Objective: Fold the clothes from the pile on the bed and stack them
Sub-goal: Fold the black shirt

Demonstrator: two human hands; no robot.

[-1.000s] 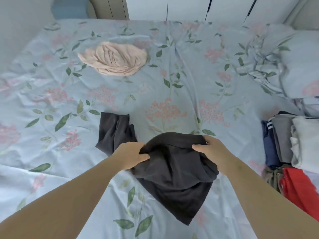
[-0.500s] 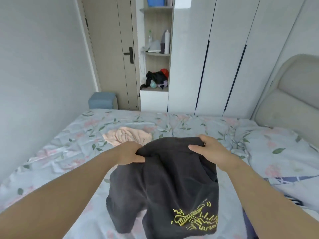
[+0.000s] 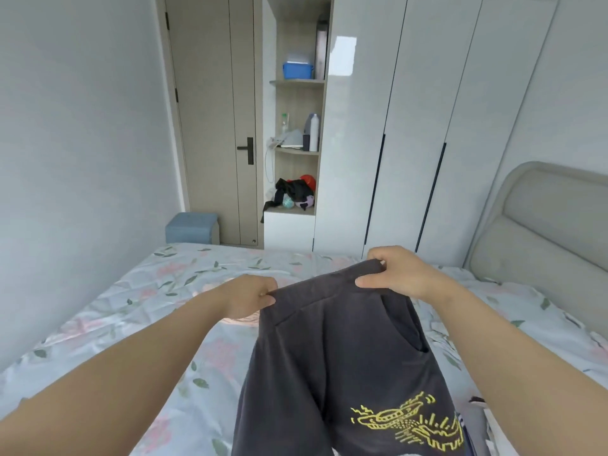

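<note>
A pair of dark grey shorts (image 3: 342, 363) with a yellow print on one leg hangs in the air above the floral bed (image 3: 158, 311). My left hand (image 3: 251, 299) pinches the left end of the waistband. My right hand (image 3: 399, 274) grips the right end, a little higher. The waistband is stretched flat between them and the legs hang down out of the frame's bottom edge. A sliver of a peach garment (image 3: 241, 320) shows on the bed behind my left hand, mostly hidden.
A padded headboard (image 3: 543, 235) stands at the right. White wardrobe doors (image 3: 411, 143) and an open shelf niche (image 3: 297, 143) line the far wall beside a closed door (image 3: 214, 126). A blue stool (image 3: 192, 228) sits beyond the bed's far left corner.
I lifted the crumpled shorts off the bed and spread them by the waistband; both hands rose and moved apart, and my view tilted up from the bed to the far wall.
</note>
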